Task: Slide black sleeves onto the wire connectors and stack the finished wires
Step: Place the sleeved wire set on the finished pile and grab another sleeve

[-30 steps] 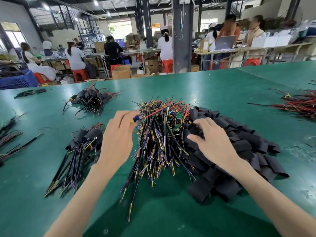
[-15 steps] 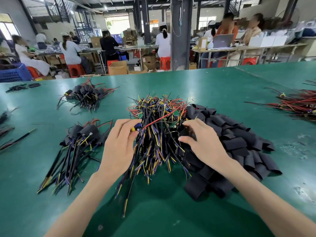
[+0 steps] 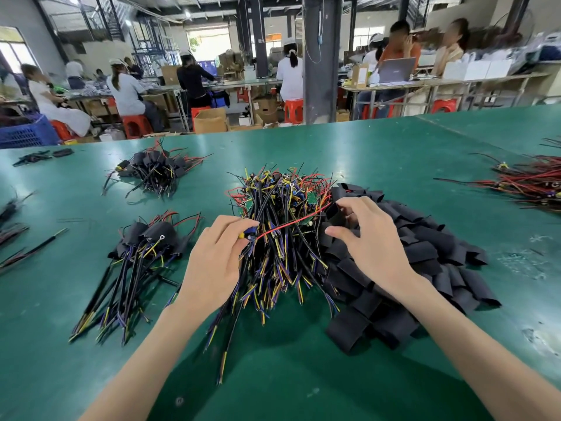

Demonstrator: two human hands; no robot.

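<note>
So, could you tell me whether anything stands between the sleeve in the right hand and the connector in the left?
Yes: the heap of loose wires lies between the connector pinched in the left hand and the sleeve pinched in the right hand, its tangled strands filling the gap.

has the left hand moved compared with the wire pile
Yes: measured against the loose wire pile, the left hand has drawn nearer the person, pulling its blue connector and red wire out.
</note>
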